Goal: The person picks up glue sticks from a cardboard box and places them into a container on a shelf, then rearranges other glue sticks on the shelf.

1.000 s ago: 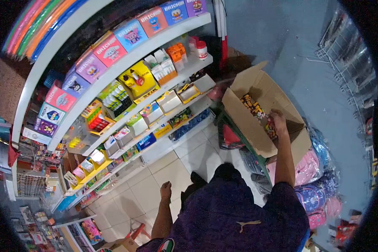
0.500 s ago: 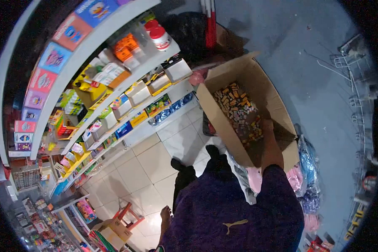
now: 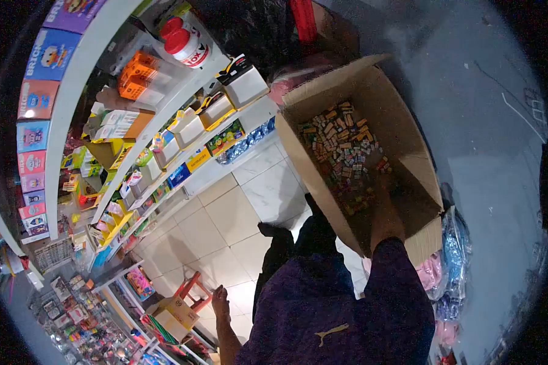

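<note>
An open cardboard box (image 3: pixel 307 176) stands tilted in view at the right of the shelves, with many small colourful packets (image 3: pixel 347 143) on its bottom. My right hand (image 3: pixel 380 185) reaches down inside the box, at the near edge of the packets; its fingers are dark and blurred, so a grip cannot be made out. Away from the box, at the lower left, my left hand (image 3: pixel 221 299) hangs beside my body over the tiled floor, its fingers curled and too small to read clearly.
Shelves at the left carry boxes, an orange pack (image 3: pixel 137 76) and a red-lidded tub (image 3: pixel 186 47). A red stool (image 3: pixel 195 289) and a small carton (image 3: pixel 179 313) are at the lower left. Plastic-wrapped goods (image 3: pixel 453 255) lie right of the box.
The view has shifted and come closer to the box. My right hand is still inside it, among shadows. My left hand shows farther out to the left, with more forearm visible.
</note>
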Demonstrator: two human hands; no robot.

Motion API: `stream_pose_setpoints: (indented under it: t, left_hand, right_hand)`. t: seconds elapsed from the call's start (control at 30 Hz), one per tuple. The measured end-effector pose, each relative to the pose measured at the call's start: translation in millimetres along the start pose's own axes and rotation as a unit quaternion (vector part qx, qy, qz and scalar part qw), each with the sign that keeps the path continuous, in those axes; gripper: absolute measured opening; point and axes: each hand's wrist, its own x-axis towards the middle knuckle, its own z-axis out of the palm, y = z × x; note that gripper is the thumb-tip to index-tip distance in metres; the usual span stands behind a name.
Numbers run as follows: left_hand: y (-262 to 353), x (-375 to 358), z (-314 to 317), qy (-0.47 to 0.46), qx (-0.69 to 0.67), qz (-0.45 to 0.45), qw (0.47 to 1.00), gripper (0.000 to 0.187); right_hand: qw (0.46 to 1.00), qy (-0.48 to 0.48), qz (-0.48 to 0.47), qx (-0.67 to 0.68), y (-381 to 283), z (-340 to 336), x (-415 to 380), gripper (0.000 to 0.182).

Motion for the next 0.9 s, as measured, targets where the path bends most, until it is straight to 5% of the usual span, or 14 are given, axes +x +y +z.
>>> stream_pose_setpoints:
  t: [0.37, 0.9]
  left_hand:
    - [-71, -12, 30, -0.107, 0.033, -0.066, 0.992, 0.052]
    - [-2, -9, 55, -0.103, 0.08, 0.006, 0.991, 0.052]
  right_hand:
    - [1.0, 0.006, 0.004, -0.004, -3, 9, 5, 0.031]
    - [0.994, -0.075, -0.074, -0.02, 13, -14, 2, 0.03]
